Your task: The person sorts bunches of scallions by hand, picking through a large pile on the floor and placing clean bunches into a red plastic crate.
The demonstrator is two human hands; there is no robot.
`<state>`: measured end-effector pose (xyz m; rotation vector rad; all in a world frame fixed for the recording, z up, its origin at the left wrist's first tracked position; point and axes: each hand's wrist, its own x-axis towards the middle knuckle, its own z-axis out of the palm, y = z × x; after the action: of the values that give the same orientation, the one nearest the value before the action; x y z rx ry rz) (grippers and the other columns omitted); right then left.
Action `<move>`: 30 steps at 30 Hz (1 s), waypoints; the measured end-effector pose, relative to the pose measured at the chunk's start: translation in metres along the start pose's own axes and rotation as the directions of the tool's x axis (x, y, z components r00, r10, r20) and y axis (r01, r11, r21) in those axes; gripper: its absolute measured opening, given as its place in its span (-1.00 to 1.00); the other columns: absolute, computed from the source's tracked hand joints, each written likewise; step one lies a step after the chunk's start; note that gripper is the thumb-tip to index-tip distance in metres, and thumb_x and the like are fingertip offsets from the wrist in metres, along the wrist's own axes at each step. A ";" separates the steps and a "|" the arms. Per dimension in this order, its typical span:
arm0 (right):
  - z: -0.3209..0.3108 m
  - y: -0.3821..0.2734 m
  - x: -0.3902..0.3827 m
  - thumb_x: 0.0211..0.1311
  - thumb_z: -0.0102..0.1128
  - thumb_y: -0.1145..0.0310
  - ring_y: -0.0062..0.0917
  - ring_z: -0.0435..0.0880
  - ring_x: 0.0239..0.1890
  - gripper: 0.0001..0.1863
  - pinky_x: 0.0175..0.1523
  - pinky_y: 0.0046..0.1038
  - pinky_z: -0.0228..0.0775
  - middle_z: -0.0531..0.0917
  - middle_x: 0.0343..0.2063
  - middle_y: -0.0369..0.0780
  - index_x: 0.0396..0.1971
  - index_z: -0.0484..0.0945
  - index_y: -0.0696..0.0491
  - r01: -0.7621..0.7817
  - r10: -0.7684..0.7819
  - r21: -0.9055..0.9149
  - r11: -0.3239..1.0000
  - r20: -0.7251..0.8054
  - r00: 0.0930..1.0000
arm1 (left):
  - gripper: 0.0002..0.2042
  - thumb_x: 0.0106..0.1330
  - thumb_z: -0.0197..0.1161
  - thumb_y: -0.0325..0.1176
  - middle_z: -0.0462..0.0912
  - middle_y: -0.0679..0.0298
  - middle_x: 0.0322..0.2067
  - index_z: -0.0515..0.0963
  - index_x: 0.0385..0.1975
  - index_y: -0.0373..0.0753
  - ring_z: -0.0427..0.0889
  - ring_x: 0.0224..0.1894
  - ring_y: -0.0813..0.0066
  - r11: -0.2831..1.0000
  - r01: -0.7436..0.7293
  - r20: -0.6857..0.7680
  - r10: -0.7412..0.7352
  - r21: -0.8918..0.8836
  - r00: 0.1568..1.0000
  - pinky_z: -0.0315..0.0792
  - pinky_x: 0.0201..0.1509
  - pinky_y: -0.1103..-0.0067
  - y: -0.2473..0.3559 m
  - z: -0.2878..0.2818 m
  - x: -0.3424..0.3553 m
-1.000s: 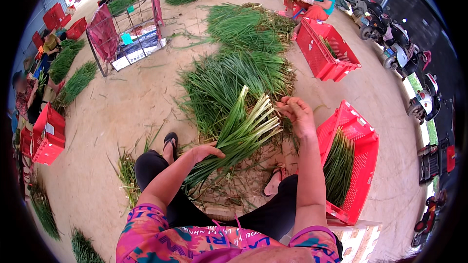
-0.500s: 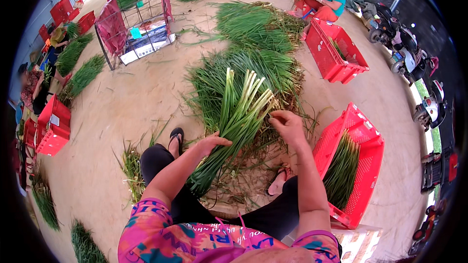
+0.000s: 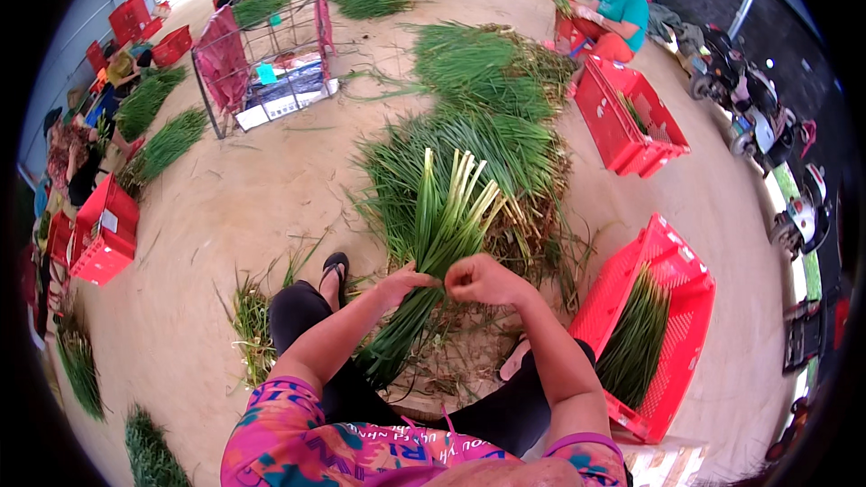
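My left hand is wrapped round a bunch of scallion-like greens, gripping it near the middle. The pale stem ends fan out upward and away from me, while the dark leaves hang down between my knees. Close against the bunch's right side, my right hand is curled closed; its fingertips are partly hidden, so what they pinch cannot be made out. Just beyond lies a large heap of the same greens on the floor. Beside my right knee stands a red crate with sorted greens in it.
Loose leaf scraps lie by my left foot. Ahead to the right, a person in a teal shirt sits by another red crate. A metal-framed cart stands ahead left. More crates and people line the left; scooters line the right.
My right hand has moved down and left, from near the pale stem ends to beside my left hand at the bunch's middle. The view has shifted slightly.
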<state>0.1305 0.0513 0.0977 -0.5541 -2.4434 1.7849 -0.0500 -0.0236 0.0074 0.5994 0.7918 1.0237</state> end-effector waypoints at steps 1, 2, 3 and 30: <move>-0.001 -0.006 -0.004 -0.10 0.11 0.48 -0.79 0.40 -0.63 -0.92 -0.53 -0.68 0.24 0.50 -0.67 -0.39 -0.55 0.50 0.16 -0.040 0.025 0.127 0.991 0.118 0.993 | -0.66 -0.09 0.21 -0.50 0.52 0.25 -0.45 0.38 -0.24 -0.31 0.52 -0.47 0.52 0.997 -0.053 0.022 0.051 0.060 0.998 0.42 -0.42 0.60 -0.002 0.001 0.003; -0.002 -0.011 -0.004 -0.09 0.11 0.48 -0.78 0.40 -0.64 -0.92 -0.53 -0.68 0.24 0.50 -0.67 -0.39 -0.55 0.50 0.16 -0.062 0.049 0.171 0.983 0.082 0.995 | -0.67 -0.10 0.21 -0.50 0.52 0.26 -0.46 0.39 -0.26 -0.31 0.52 -0.47 0.54 0.987 -0.106 0.046 0.101 0.119 0.994 0.41 -0.42 0.62 -0.003 0.001 0.005; -0.003 -0.015 -0.003 -0.08 0.11 0.47 -0.78 0.40 -0.64 -0.92 -0.54 -0.69 0.24 0.50 -0.67 -0.38 -0.56 0.50 0.16 -0.083 0.075 0.216 0.973 0.046 0.996 | -0.65 -0.13 0.23 -0.49 0.51 0.27 -0.44 0.39 -0.27 -0.31 0.50 -0.46 0.58 0.994 -0.050 0.016 0.049 0.095 0.999 0.38 -0.42 0.64 -0.004 0.000 0.005; 0.012 -0.003 0.050 -0.11 0.15 0.39 -0.35 0.50 -0.52 -0.82 -0.41 -0.43 0.36 0.47 -0.55 -0.18 -0.44 0.49 0.10 -0.072 -0.492 -0.708 0.703 -0.556 0.670 | -0.72 -0.01 0.24 -0.49 0.51 0.32 -0.46 0.42 -0.26 -0.23 0.53 -0.53 0.51 0.977 -0.209 -0.116 0.203 -0.043 0.972 0.47 -0.51 0.54 -0.009 0.003 0.013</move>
<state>0.0799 0.0562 0.0888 -0.7477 -2.3063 0.3197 -0.0395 -0.0152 -0.0016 0.5901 0.8075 1.2750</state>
